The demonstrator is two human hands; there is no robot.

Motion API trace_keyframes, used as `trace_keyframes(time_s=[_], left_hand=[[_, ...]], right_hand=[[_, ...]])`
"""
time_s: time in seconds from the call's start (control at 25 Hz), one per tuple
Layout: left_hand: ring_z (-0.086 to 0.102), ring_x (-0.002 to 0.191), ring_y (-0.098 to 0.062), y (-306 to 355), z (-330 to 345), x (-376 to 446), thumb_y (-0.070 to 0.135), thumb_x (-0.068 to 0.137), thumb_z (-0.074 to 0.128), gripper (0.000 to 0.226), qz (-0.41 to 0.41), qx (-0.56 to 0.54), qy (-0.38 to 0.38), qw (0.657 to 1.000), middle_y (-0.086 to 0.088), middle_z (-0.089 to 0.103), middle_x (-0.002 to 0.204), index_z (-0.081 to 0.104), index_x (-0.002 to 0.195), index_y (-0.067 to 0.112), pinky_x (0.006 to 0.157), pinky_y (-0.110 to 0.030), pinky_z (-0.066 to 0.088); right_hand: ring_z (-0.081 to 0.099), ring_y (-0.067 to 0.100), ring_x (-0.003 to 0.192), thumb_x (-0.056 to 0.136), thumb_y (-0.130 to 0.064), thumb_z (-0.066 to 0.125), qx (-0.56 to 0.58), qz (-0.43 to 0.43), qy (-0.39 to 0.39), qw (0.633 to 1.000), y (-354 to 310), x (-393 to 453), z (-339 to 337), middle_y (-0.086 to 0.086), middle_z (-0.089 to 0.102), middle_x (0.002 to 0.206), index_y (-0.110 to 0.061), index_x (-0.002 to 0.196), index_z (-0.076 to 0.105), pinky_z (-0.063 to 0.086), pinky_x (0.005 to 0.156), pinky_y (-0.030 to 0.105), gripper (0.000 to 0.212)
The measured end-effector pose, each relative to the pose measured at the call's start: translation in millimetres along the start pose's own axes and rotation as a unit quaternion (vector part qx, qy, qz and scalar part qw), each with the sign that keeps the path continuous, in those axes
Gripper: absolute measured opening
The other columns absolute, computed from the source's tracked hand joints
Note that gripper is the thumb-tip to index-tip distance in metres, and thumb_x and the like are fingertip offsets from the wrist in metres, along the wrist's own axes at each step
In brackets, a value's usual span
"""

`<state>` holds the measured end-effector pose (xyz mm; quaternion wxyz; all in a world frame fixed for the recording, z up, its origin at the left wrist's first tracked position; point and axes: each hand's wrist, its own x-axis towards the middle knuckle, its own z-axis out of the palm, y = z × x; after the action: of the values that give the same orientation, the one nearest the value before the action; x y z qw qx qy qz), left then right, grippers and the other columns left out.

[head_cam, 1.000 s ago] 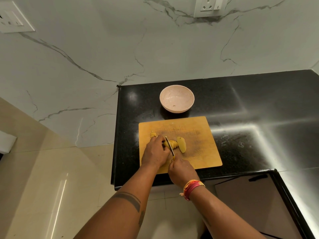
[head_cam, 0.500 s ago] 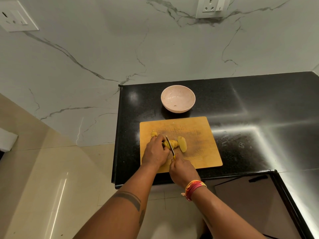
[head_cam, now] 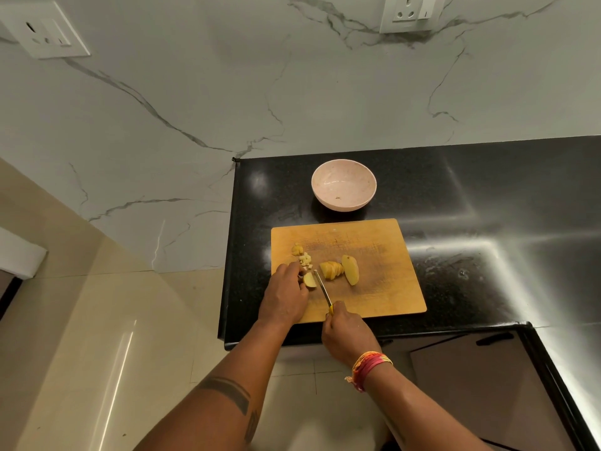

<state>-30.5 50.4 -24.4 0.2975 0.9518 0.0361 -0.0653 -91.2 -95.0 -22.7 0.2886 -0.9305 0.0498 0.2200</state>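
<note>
Pale potato piece near left edge of scored wooden cutting board, pinched under curled fingertips of left hand. Thin knife just beside it, yellow handle gripped in right hand, mostly hidden. Sliced chunk, wedge, small dice mid-board. Board at front-left corner of glossy black speckled worktop. Round pink bowl behind. Veined white marble wall; socket cut off at top.
</note>
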Motion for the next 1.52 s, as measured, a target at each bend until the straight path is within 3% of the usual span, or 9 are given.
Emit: trace_keyframes(time_s=[0.28,0.8,1.24,1.52], left_hand=[[0.049,0.115,-0.013,-2,0,-8,0.037,0.098,0.062,0.047,0.01,0.017,-0.002,1.0,0.005,0.047,0.127,0.053,0.143,0.029,0.097,-0.035,0.05],[0.047,0.121,-0.014,-4,1,-18,0.033,0.099,0.063,0.044,0.033,0.002,0.006,0.999,0.004,0.053,0.132,0.059,0.141,0.022,0.104,-0.032,0.045],[0.045,0.126,-0.014,-2,0,-18,0.031,0.1,0.062,0.042,0.04,0.026,0.007,0.999,0.007,0.052,0.138,0.059,0.141,0.024,0.107,-0.03,0.041],[0.046,0.126,-0.014,0,-1,-20,0.031,0.099,0.064,0.042,0.025,0.022,0.013,0.999,0.007,0.054,0.137,0.06,0.14,0.026,0.106,-0.029,0.042]], right_hand=[[0.062,0.02,0.068,0.105,-0.026,0.036,0.014,0.007,0.004,1.0,-8,-7,6,0.004,0.064,0.08,-0.018,0.105,0.046,0.053,0.059,0.039,0.013],[0.061,0.022,0.065,0.103,-0.02,0.035,0.018,0.002,-0.012,1.0,-17,-7,9,0.007,0.063,0.079,-0.015,0.107,0.044,0.043,0.053,0.033,0.011],[0.057,0.022,0.068,0.099,-0.013,0.037,-0.023,0.003,-0.042,0.999,-17,-11,8,0.003,0.054,0.077,-0.013,0.105,0.041,0.044,0.061,0.033,0.007],[0.058,0.016,0.061,0.104,-0.023,0.03,0.011,0.014,-0.033,0.999,1,-43,13,0.002,0.062,0.075,-0.018,0.102,0.043,0.04,0.053,0.032,0.014]])
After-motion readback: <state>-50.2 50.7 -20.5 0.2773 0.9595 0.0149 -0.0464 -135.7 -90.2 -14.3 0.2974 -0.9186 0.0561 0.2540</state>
